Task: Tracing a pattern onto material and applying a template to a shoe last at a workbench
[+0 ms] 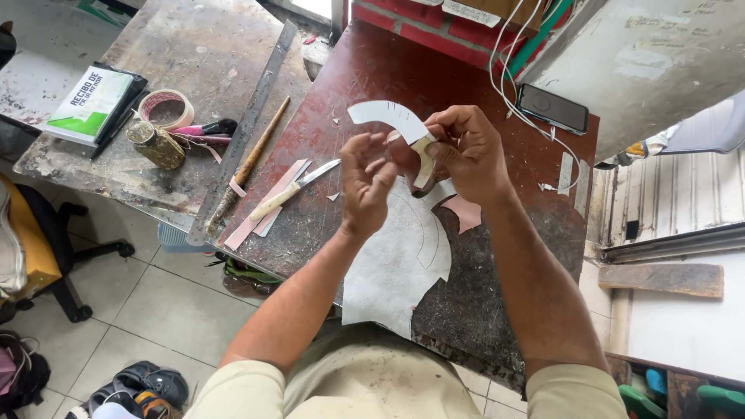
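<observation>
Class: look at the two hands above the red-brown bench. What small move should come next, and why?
Probably lower the curved white cut piece onto the bench. The right hand holds it together with a pale-handled knife, the left hand just touches it, and the larger white sheet lies below.

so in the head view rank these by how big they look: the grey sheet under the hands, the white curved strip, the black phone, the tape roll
1. grey sheet, clearly largest
2. white curved strip, held up by the right hand, so nearer the camera and possibly flattered
3. black phone
4. tape roll

Strip and phone look close; that order is unsure.
</observation>
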